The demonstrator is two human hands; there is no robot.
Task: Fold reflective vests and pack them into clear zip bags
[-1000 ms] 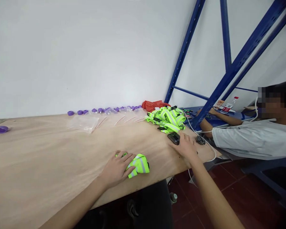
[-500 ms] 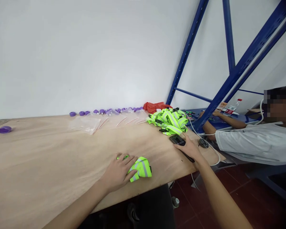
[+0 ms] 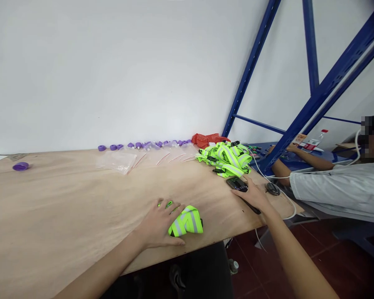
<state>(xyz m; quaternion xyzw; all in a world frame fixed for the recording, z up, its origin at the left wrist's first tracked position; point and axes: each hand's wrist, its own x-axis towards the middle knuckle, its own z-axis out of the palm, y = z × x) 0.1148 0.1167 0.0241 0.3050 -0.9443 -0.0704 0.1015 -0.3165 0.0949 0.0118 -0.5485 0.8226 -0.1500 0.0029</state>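
Note:
My left hand [image 3: 157, 226] lies over a folded neon-green reflective strap [image 3: 188, 221] with grey stripes, near the table's front edge. Its fingers are spread over the strap's left side, and the thumb stretches out along the near side, off the band. My right hand [image 3: 252, 194] is closed around a black phone [image 3: 238, 184] with lit digits, which rests on the tabletop. Behind the phone is a heap of the same green reflective straps [image 3: 227, 158] with black buckles.
Clear zip bags [image 3: 116, 161] overlap along the wooden table [image 3: 65, 207], before a row of purple caps [image 3: 113, 147]. A red plastic bag [image 3: 205, 140] touches the wall. Right: a black mouse [image 3: 272, 189], white cable, blue rack post [image 3: 318, 99] and a seated person [image 3: 339, 189].
My left thumb has come off the strap and moved out toward the table edge, the fingers spreading wider. The right hand stays on the phone. The view has turned slightly left.

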